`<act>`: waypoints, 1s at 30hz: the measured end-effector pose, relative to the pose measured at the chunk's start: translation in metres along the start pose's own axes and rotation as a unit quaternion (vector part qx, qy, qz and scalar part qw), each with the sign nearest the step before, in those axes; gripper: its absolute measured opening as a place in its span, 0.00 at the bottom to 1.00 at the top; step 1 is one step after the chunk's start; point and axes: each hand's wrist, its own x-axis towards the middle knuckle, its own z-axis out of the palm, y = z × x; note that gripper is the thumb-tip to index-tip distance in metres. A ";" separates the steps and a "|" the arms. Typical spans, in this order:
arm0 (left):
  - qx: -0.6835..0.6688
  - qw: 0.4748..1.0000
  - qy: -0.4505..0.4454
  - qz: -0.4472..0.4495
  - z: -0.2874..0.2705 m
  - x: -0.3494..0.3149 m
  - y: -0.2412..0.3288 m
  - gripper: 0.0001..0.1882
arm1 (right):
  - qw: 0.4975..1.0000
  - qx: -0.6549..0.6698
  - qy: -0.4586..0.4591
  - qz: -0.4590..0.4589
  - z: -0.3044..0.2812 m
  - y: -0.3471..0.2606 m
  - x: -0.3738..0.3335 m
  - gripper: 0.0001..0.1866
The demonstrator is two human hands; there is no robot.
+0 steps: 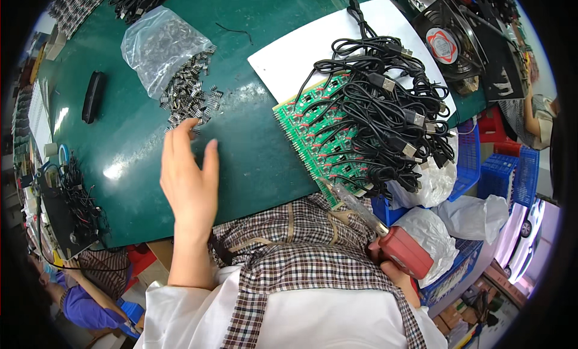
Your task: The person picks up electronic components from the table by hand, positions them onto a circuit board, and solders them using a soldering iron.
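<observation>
My left hand reaches over the green table, its thumb apart from its fingers. Its fingertips touch the near end of a pile of small silver-and-black metal parts; their exact kind is too small to tell. The pile spills from a clear plastic bag. At the lower right my right hand, partly hidden, grips a red-handled soldering gun. Its tip is at the near edge of a green circuit board panel. Black USB cables lie bundled over the board's right side.
White sheet lies under the board on the green table. A black fan stands at the far right. At the left are a black bar-shaped object and tangled wires. Blue crates and plastic bags sit right of the table.
</observation>
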 end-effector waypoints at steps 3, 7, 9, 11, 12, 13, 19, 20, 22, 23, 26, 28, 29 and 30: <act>-0.002 1.000 -0.012 -0.005 -0.002 0.002 -0.014 0.14 | 1.000 0.018 -0.013 -0.002 -0.004 -0.009 0.006 0.24; -0.060 0.997 -0.028 -0.027 -0.004 0.006 -0.015 0.08 | 0.999 -0.035 -0.003 -0.004 -0.001 -0.006 0.002 0.25; -0.072 0.996 -0.036 -0.022 -0.005 0.008 -0.017 0.06 | 1.000 -0.008 0.004 0.000 -0.002 -0.016 0.009 0.25; -0.071 0.996 -0.046 -0.009 -0.004 0.009 -0.018 0.04 | 1.000 0.020 0.013 0.003 -0.002 -0.017 0.010 0.25; -0.072 0.996 -0.046 -0.010 -0.004 0.009 -0.018 0.04 | 1.000 0.019 0.019 -0.001 -0.001 -0.014 0.008 0.24; -0.069 0.997 -0.046 0.003 -0.004 0.009 -0.019 0.04 | 1.000 0.017 0.025 -0.006 -0.001 -0.013 0.007 0.23; -0.104 0.993 -0.060 0.015 -0.005 0.004 -0.016 0.04 | 0.995 0.092 0.011 -0.023 -0.003 -0.038 0.020 0.20; -0.184 0.980 -0.071 -0.019 -0.005 0.001 -0.013 0.04 | 0.995 0.092 0.012 -0.022 -0.001 -0.038 0.022 0.20; -0.426 0.877 -0.166 -0.147 -0.005 -0.008 -0.002 0.04 | 0.987 0.154 0.036 -0.041 0.002 -0.036 0.024 0.19; -0.504 0.825 -0.213 -0.142 -0.001 -0.013 0.002 0.05 | 0.987 0.154 0.037 -0.039 0.002 -0.038 0.024 0.19; -0.563 0.717 -0.330 -0.243 0.002 -0.027 0.020 0.05 | 0.974 0.221 0.038 -0.012 0.001 -0.044 0.027 0.19; -0.576 0.685 -0.359 -0.263 0.005 -0.035 0.034 0.06 | 0.980 0.198 0.032 0.000 0.000 -0.043 0.023 0.19; -0.575 0.680 -0.367 -0.268 0.005 -0.037 0.042 0.07 | 0.979 0.199 0.033 0.001 -0.001 -0.042 0.022 0.19; -0.575 0.680 -0.369 -0.268 0.009 -0.040 0.046 0.07 | 0.984 0.178 0.023 -0.002 -0.003 -0.041 0.022 0.19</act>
